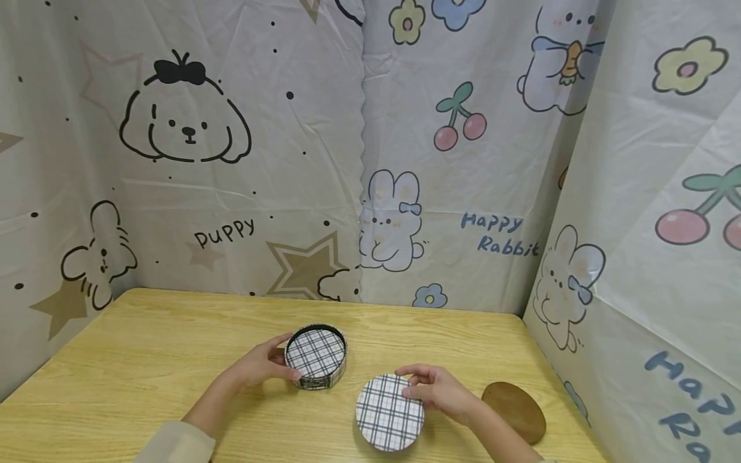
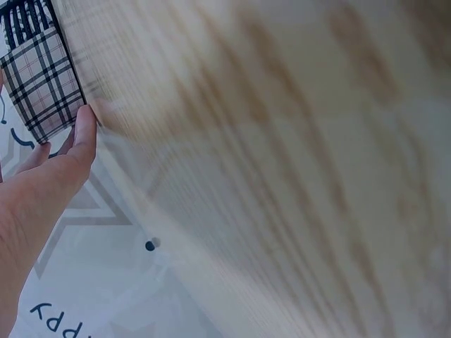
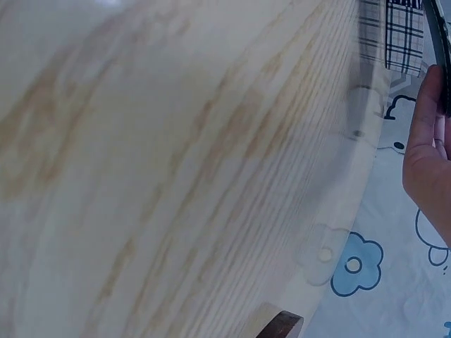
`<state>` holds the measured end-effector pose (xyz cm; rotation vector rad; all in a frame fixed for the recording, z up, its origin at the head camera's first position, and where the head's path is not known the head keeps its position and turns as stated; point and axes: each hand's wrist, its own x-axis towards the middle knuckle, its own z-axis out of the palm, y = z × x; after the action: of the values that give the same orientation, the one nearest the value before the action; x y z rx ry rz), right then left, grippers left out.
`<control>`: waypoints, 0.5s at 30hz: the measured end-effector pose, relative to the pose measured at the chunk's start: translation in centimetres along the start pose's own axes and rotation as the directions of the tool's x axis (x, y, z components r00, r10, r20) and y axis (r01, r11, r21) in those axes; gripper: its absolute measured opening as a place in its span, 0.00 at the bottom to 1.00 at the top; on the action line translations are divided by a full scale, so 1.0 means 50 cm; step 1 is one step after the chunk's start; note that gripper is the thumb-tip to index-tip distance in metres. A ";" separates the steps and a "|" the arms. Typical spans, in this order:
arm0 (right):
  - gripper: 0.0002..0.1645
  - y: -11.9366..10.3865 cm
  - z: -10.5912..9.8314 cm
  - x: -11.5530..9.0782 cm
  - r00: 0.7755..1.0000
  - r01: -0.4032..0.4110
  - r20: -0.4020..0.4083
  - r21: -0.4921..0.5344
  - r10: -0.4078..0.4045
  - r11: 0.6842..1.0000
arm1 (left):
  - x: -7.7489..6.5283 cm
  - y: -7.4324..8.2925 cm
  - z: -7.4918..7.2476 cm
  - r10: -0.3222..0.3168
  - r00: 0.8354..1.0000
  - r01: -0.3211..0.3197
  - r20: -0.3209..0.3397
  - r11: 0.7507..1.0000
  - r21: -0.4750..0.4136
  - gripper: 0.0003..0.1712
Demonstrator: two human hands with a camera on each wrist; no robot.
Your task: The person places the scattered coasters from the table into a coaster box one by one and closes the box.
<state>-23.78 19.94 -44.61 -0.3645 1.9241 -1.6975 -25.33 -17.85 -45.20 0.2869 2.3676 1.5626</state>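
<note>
A round plaid box (image 1: 315, 355) with a dark inner rim stands uncovered on the table, its checked inside facing up. My left hand (image 1: 263, 364) grips it from the left, thumb at the near side and fingers round the far side. In the left wrist view, the box's plaid side wall (image 2: 46, 88) rises beside the thumb. To the right and nearer, my right hand (image 1: 440, 391) pinches a round plaid lid (image 1: 389, 415) at its upper right edge. Edge-on in the right wrist view, the lid (image 3: 438, 49) is raised off the table, with its fingers partly hidden.
A brown, smooth oval object (image 1: 515, 411) lies on the wooden table (image 1: 191, 328) by the right forearm. Printed cloth (image 1: 289, 161) hangs behind the table's far edge, and another cloth side (image 1: 648, 289) closes off the right.
</note>
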 end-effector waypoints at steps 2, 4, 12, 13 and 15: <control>0.31 -0.002 0.001 0.002 1.000 0.001 -0.015 0.010 -0.001 1.000 | 0.000 -0.001 0.000 0.003 1.000 -0.003 0.004 1.000 -0.009 0.58; 0.31 -0.005 0.003 0.003 1.000 0.003 -0.030 0.018 -0.002 1.000 | 0.000 -0.002 0.001 -0.001 1.000 0.000 -0.002 1.000 -0.025 0.57; 0.31 -0.014 0.013 0.013 0.995 0.035 -0.099 0.028 -0.032 0.999 | -0.002 -0.001 0.002 -0.004 1.000 0.004 -0.011 0.999 -0.034 0.56; 0.31 -0.015 0.014 0.014 0.994 0.037 -0.109 0.032 -0.033 0.999 | -0.001 -0.001 0.002 -0.003 1.000 0.002 -0.012 1.000 -0.031 0.57; 0.32 -0.017 0.017 0.016 0.992 0.041 -0.124 0.039 -0.036 0.998 | -0.001 -0.002 0.002 -0.001 1.000 0.000 -0.011 1.000 -0.029 0.57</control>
<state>-24.07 18.66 -43.99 -0.2887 1.9777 -1.8201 -25.27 -17.81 -45.35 0.2725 2.3505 1.6008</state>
